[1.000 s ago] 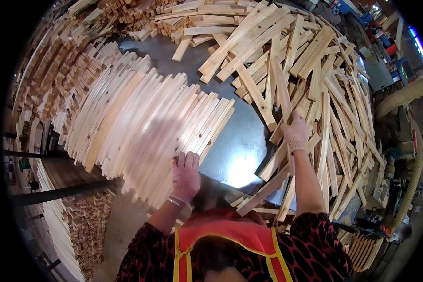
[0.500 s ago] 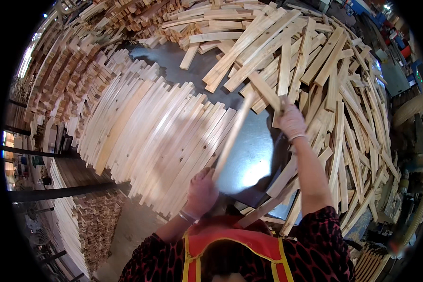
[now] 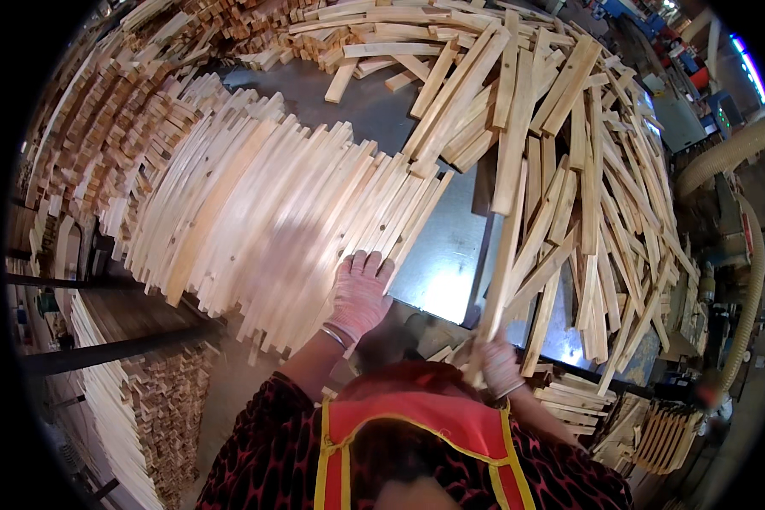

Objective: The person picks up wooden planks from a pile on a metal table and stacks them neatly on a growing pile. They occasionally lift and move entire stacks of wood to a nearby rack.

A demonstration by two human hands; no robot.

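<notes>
My left hand (image 3: 361,293) rests on the near ends of a row of wooden strips (image 3: 255,200), laid side by side on the metal table (image 3: 442,246). Its fingers are stretched out over the strips at the row's right end. Close to my body on the right, my right hand (image 3: 496,364) is closed round the near end of a long wooden strip (image 3: 507,272). That strip points away from me, alongside a loose heap of wooden strips (image 3: 586,195) that lie crossed at many angles. Thin pale gloves cover both hands.
Stacked wood (image 3: 102,119) rises at the far left, with another stack (image 3: 166,416) low on the left. Dark bars (image 3: 119,348) cross the left side. A ribbed hose (image 3: 752,289) and machinery stand at the right. Slatted wood (image 3: 667,433) lies low on the right.
My right hand has drawn back toward my body and now holds a long strip. My left hand has shifted up onto the row, where the strip it held now lies at the right end.
</notes>
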